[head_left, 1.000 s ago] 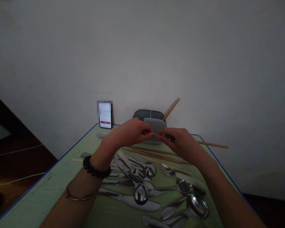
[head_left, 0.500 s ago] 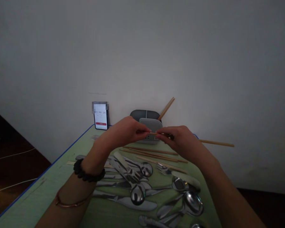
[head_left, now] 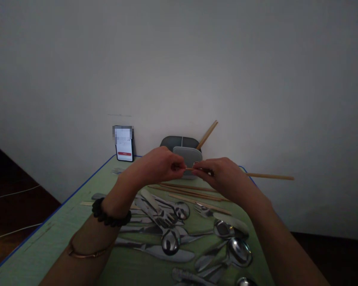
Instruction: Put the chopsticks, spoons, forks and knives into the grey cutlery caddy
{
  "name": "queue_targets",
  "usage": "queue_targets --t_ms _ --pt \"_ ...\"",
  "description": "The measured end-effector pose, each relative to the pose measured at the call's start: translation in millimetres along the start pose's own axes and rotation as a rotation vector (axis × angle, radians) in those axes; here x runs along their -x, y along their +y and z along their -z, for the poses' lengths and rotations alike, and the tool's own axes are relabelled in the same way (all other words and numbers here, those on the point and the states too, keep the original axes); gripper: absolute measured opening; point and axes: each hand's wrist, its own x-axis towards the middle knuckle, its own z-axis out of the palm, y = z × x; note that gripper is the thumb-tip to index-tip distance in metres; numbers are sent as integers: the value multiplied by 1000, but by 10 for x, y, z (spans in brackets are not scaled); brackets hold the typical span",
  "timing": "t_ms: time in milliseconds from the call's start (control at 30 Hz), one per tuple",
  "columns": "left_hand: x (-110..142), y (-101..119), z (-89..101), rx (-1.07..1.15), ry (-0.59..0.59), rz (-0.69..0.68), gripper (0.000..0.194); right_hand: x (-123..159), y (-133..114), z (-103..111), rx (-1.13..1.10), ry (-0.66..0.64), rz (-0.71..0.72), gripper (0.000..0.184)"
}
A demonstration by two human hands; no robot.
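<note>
My left hand and my right hand meet in the middle, each closed in a pinch on a wooden chopstick. A short bit of it shows between my fingertips, and its long end sticks out to the right, past my right hand. Whether a second one lies along it I cannot tell. Just behind my hands a grey utensil holder stands against the wall, partly hidden by them. More chopsticks lean out of its right side. Below my hands, loose chopsticks lie on the table.
Knives, forks and spoons lie jumbled on the green table nearer me. A lit phone leans on the wall at the back left. Another fork rests near it, partly behind my left arm.
My hands keep hold of the chopstick in nearly the same place. My left fingers have curled in more, and less of the stick shows between the hands. The view has shifted slightly.
</note>
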Motion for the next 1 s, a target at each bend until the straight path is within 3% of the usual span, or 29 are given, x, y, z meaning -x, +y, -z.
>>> queue_targets --t_ms 533,667,833,900,1000 --pt "-16 -68 1 96 25 103 22 4 116 -36 -166 -12 -32 24" --pt "13 -119 52 187 160 101 22 16 174 41 -205 7 -50 20" --pt "77 -247 166 163 411 164 19 82 332 219 -286 37 -82 30" --pt "93 -276 178 169 442 167 19 116 391 271 -309 51 -85 31" --pt "97 -241 164 191 396 150 19 153 425 319 -318 59 -88 30"
